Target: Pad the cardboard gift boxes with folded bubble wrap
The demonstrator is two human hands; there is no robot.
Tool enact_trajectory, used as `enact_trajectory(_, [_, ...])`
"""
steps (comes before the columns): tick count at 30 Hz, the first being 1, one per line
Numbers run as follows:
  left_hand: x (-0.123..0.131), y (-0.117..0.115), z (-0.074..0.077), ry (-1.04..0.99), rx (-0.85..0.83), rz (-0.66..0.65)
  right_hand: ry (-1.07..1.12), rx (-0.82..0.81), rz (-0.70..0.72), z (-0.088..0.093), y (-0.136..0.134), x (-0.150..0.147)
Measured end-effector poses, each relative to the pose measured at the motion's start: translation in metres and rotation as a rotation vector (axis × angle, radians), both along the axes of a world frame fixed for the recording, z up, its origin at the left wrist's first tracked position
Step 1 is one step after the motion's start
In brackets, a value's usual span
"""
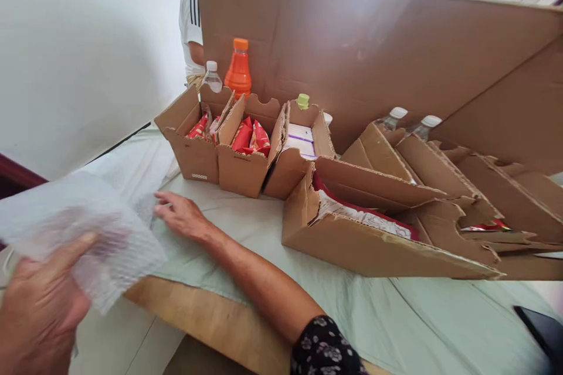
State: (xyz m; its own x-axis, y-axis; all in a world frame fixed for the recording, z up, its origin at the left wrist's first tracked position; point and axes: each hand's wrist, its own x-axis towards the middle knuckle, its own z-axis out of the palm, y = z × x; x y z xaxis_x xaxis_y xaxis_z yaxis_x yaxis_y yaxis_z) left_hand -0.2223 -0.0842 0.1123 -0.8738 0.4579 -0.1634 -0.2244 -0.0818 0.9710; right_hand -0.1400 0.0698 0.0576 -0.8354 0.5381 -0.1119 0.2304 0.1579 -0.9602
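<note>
At the lower left, my left hand (48,299) grips a translucent bubble wrap bag (118,246), thumb on top. The bag is blurred, and a faint reddish patch shows through it. My right hand (182,217) is over the cloth-covered table with its fingers partly bent and apart, holding nothing that I can see. Just beyond its fingertips lies more clear bubble wrap (144,206); whether they touch it, I cannot tell. The nearest container to that hand is a small cardboard bin (196,158) with red packets (200,127) inside.
More cardboard bins stand in a row: one with red packets (250,137), one with white packs (299,139). A long cardboard tray (373,246) lies in front. Bottles, including an orange one (238,70), stand behind. A tall cardboard panel (352,41) backs them. A person (191,29) is behind it.
</note>
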Motion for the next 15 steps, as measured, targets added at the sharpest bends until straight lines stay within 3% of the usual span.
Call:
enact_trajectory(5, [0.067, -0.001, -0.015, -0.374, -0.003, -0.27, 0.093, -0.217, -0.013, 0.007, -0.037, 0.106])
enact_trajectory(9, [0.126, 0.003, -0.038, -0.483, -0.043, -0.639, 0.185, -0.245, -0.31, 0.002, -0.088, 0.206])
enact_trajectory(12, [0.162, 0.001, -0.058, -0.327, -0.052, -0.859, 0.113, -0.213, -0.599, -0.007, -0.122, 0.271])
enact_trajectory(15, [0.182, -0.015, -0.075, 0.114, -0.09, -0.78, 0.003, -0.185, -0.796, -0.015, -0.148, 0.319])
